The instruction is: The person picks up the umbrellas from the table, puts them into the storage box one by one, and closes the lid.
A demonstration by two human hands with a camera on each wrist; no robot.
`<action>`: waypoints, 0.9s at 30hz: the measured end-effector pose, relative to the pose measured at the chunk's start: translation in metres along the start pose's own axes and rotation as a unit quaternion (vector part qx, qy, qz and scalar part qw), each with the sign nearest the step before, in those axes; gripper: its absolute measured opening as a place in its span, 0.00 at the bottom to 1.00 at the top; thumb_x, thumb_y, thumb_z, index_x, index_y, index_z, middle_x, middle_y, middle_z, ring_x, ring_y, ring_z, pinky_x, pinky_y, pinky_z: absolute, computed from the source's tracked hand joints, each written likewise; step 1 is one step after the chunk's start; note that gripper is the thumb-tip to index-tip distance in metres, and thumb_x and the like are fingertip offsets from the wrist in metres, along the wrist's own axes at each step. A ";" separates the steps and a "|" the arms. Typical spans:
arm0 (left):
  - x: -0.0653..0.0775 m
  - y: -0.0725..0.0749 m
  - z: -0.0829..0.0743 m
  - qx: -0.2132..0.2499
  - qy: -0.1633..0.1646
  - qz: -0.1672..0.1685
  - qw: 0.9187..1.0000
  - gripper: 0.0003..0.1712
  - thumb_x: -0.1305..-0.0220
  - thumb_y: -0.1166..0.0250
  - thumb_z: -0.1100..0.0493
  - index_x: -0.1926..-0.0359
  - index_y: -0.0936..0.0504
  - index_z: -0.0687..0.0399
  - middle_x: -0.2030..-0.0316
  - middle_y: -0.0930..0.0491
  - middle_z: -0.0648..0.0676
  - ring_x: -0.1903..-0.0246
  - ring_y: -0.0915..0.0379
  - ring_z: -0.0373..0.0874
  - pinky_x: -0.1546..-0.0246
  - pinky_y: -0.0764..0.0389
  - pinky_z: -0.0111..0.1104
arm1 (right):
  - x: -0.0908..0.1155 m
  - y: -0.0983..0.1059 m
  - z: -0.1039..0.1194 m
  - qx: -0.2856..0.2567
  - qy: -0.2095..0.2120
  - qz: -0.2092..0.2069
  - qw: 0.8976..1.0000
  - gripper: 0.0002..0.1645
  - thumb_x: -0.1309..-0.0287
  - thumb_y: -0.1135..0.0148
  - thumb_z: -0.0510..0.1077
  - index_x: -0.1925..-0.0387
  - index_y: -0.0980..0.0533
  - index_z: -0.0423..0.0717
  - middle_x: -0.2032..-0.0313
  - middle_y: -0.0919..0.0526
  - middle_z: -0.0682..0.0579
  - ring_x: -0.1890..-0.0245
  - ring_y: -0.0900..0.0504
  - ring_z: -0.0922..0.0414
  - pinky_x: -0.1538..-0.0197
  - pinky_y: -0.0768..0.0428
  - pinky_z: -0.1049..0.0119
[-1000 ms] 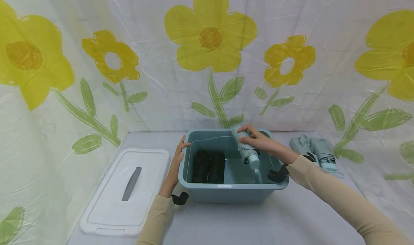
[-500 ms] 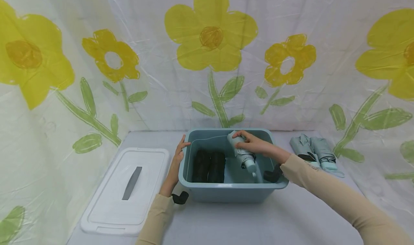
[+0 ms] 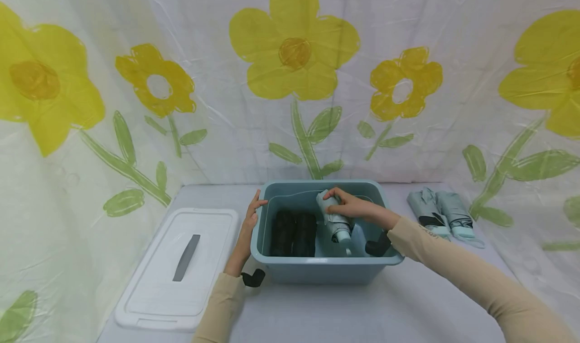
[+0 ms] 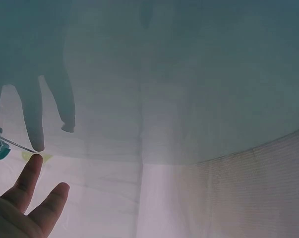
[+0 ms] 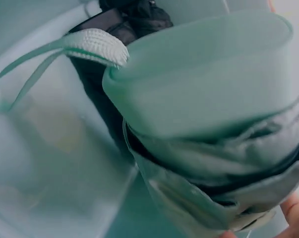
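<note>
A pale green folded umbrella (image 3: 336, 226) hangs tilted inside the blue-grey bin (image 3: 317, 260), its handle end lower and toward me. My right hand (image 3: 348, 205) grips its upper part from above. In the right wrist view the umbrella's handle (image 5: 204, 79) and looped strap fill much of the frame; most of the hand is hidden. Two black bundles, likely folded umbrellas (image 3: 283, 233), lie side by side in the bin's left half. With fingers extended and spread, my left hand (image 3: 249, 219) rests against the bin's left side; its fingers (image 4: 47, 208) show beside the wall.
A white lid (image 3: 151, 287) with a grey handle lies on the table left of the bin. Two more pale green folded umbrellas (image 3: 453, 213) lie together to the right. A flower-printed curtain (image 3: 217, 146) hangs behind the table.
My right hand has carried the green umbrella left and slightly down, nearer the black bundles inside the bin. My left hand keeps its place at the bin's side.
</note>
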State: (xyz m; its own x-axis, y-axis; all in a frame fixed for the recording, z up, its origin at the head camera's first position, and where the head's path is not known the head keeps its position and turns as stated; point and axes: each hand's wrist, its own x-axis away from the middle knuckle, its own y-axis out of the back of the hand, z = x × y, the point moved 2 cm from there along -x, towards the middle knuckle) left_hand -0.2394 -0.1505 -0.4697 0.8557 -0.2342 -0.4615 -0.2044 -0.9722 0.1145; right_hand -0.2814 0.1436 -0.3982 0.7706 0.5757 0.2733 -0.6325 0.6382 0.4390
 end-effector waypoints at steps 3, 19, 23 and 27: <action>0.001 -0.001 -0.001 -0.002 -0.005 0.001 1.000 0.24 0.30 0.69 0.64 0.38 0.40 0.67 0.27 0.62 0.56 0.29 0.72 0.55 0.39 0.63 0.63 | -0.003 -0.002 -0.004 -0.006 -0.007 0.006 1.000 0.23 0.35 0.51 0.47 0.44 0.44 0.45 0.56 0.35 0.41 0.72 0.32 0.56 0.65 0.31 0.63; -0.059 0.070 0.271 0.026 -0.342 0.062 0.937 0.28 0.29 0.60 0.44 0.37 0.32 0.53 0.28 0.58 0.57 0.28 0.69 0.49 0.33 0.64 0.35 | -0.017 -0.012 -0.008 -0.051 -0.071 0.033 0.996 0.20 0.37 0.51 0.46 0.50 0.48 0.46 0.44 0.48 0.38 0.64 0.30 0.52 0.67 0.28 0.62; -0.043 0.055 0.211 0.011 -0.265 0.047 0.963 0.24 0.28 0.63 0.54 0.37 0.34 0.57 0.28 0.60 0.59 0.29 0.69 0.52 0.32 0.61 0.39 | -0.022 -0.015 -0.012 -0.026 -0.080 0.036 0.996 0.20 0.38 0.50 0.46 0.51 0.47 0.45 0.46 0.46 0.38 0.66 0.31 0.52 0.69 0.29 0.62; -0.042 0.060 0.225 0.009 -0.253 0.044 0.966 0.25 0.28 0.61 0.50 0.38 0.34 0.58 0.28 0.60 0.62 0.29 0.68 0.54 0.32 0.60 0.40 | -0.025 -0.020 -0.012 0.007 -0.092 0.035 0.995 0.20 0.38 0.50 0.47 0.51 0.47 0.46 0.50 0.42 0.39 0.69 0.33 0.53 0.71 0.33 0.62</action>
State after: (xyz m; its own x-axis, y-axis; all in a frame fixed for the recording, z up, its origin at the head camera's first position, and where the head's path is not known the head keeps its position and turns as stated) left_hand -0.3946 -0.1997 -0.6408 0.4935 -0.2826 -0.8226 -0.2776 -0.9474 0.1590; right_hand -0.2888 0.1231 -0.4243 0.7262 0.5152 0.4552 -0.6856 0.5918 0.4239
